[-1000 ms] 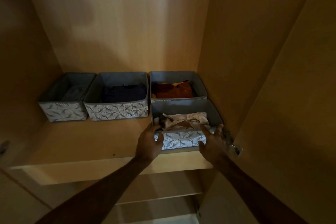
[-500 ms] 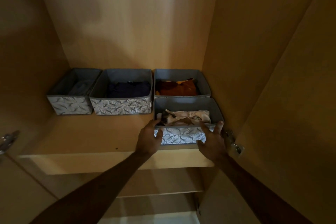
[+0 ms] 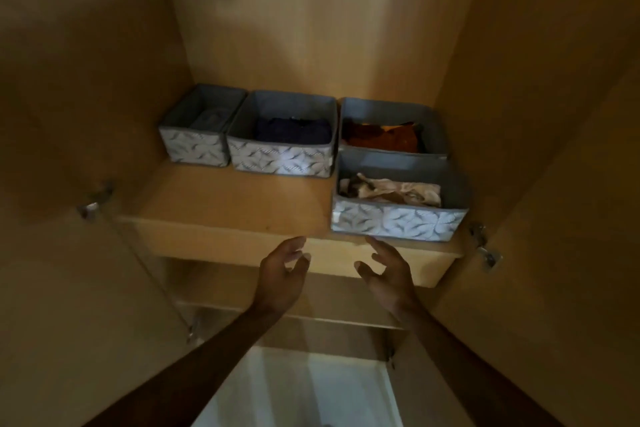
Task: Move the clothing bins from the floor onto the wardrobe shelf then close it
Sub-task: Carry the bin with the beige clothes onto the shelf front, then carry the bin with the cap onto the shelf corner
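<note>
Left grip [image 3: 281, 274] and right grip [image 3: 390, 271] hover apart, fingers loosely spread.

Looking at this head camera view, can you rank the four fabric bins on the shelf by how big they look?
1. Bin with pale clothes, though it sits nearest the camera.
2. Bin with orange clothes and bin with dark blue clothes: these look alike.
3. Leftmost bin, clearly narrower.
</note>
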{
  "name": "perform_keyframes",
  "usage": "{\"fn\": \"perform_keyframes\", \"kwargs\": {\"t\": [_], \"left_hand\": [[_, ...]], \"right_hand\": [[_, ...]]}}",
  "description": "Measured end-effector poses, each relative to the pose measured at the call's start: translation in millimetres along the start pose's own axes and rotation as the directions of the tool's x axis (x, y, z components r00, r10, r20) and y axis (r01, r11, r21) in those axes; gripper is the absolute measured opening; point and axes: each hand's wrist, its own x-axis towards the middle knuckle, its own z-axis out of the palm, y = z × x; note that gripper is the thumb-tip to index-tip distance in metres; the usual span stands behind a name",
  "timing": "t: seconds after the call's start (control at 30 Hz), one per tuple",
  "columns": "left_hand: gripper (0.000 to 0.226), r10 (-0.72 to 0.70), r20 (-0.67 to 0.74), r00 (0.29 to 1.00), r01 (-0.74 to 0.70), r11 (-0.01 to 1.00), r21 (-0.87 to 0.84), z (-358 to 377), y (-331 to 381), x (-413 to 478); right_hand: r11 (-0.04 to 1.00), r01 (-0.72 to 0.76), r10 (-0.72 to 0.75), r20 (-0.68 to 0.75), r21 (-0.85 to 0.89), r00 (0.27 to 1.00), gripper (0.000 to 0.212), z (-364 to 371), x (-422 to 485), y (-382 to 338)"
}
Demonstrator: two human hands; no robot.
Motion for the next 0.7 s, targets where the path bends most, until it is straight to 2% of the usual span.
{"fn": "perform_keyframes", "kwargs": {"t": [0.17, 0.27, 0.37, 0.47, 0.53, 0.7], "left_hand": [[0.027, -0.187, -0.145, 0.972, 0.181, 0.982, -0.051, -72.7, -37.1, -74.5], [0.021, -0.318, -0.254, 0.914, 0.300, 0.948, -0.107, -115.1, -60.2, -127.5], [0.017, -0.388, -0.370, 0.844, 0.376, 0.920, -0.107, -145.4, -72.7, -176.0], [0.018, -0.467, -0.499, 0.730, 0.455, 0.877, -0.156, -169.8, -77.2, -229.0], [0.019, -0.508, -0.590, 0.627, 0.473, 0.851, -0.229, -177.9, -76.9, -266.3], [0.020, -0.549, -0.768, 0.330, 0.438, 0.810, -0.391, -162.1, -57.6, -352.7]], "right_hand": [[0.991, -0.038, 0.007, 0.236, 0.128, 0.972, 0.049, 67.3, -53.3, -18.1], [0.995, -0.045, 0.004, 0.432, 0.084, 0.902, 0.046, 106.7, -85.3, -31.6], [0.997, -0.011, -0.034, 0.560, 0.076, 0.828, 0.039, 143.8, -114.1, -36.4], [0.997, 0.028, -0.068, 0.712, 0.068, 0.698, 0.038, 179.6, -140.1, -43.2], [0.994, 0.084, -0.110, 0.808, 0.075, 0.580, 0.037, 197.5, -156.8, -52.4], [0.964, 0.229, -0.203, 0.934, 0.138, 0.292, 0.032, 221.7, -198.7, -66.2]]}}
